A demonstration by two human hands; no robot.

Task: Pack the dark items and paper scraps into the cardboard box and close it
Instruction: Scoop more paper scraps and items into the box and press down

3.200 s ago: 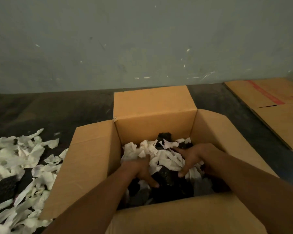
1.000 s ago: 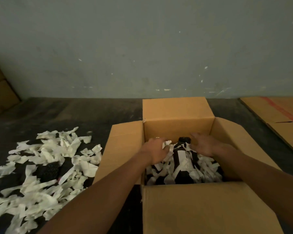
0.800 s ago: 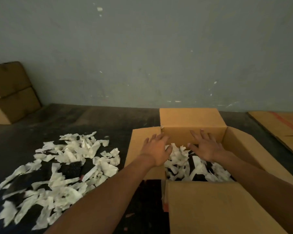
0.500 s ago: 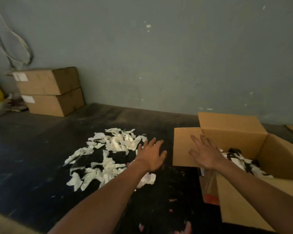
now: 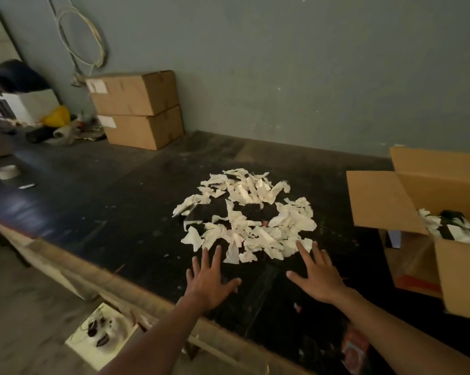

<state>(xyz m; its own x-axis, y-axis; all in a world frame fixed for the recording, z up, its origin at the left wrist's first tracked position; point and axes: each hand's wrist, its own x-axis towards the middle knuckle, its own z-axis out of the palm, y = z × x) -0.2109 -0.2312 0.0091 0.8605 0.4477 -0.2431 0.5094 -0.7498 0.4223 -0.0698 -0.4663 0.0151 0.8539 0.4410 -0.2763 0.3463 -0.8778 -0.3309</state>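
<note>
Over dark desk (image 5: 120, 212), just short of paper scraps (image 5: 250, 220): left hand (image 5: 209, 280) and right hand (image 5: 317, 277) spread flat, fingers splayed, holding nothing; cardboard box (image 5: 455, 269) at right, flaps up.

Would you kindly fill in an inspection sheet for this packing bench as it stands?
Surface: dark, scuffed table, with small white flecks.
Job's things: paper scraps heaped mid-table over dark items; open box at right, flaps up, part filled with scraps and dark items.
Clutter: tape roll and a small tool beside it, far left.
Hands: left hand and right hand spread open, empty, at the heap's near edge.
Cables: white coil hanging on the wall.
Surroundings: two stacked closed cartons against the wall; jumble in the left corner.
</note>
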